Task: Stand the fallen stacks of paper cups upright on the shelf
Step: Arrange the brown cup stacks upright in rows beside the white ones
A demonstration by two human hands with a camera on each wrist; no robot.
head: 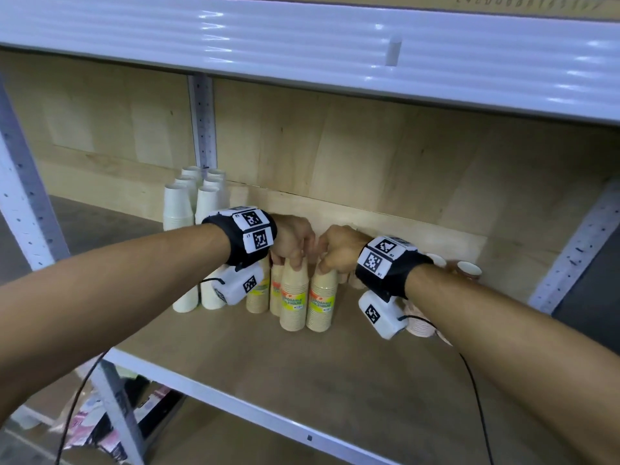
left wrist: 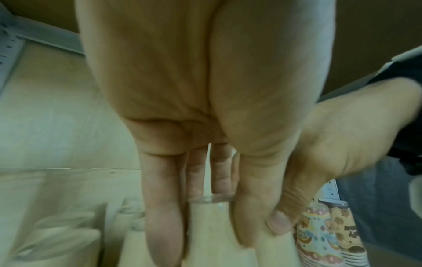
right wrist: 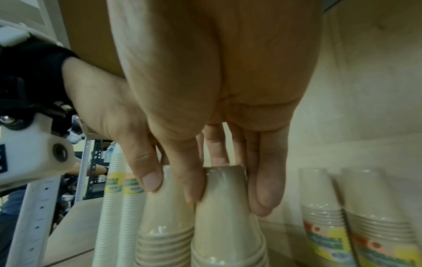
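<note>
At frame centre, the left hand (head: pixel 292 241) and right hand (head: pixel 337 248) each grip 1 upright wrapped tan paper-cup stack (head: pixel 294 298), (head: pixel 322 302) on the wooden shelf (head: pixel 335 370).

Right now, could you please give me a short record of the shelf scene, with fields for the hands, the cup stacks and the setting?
left hand: left hand grips the top of a wrapped tan paper cup stack with a yellow label, which is standing
right hand: right hand grips the top of the neighbouring tan labelled stack, also standing
other stacks: plain white paper cup stacks upright at the left; patterned pink cup stack lying behind the right wrist
surface: wooden shelf board in a white metal rack
</note>
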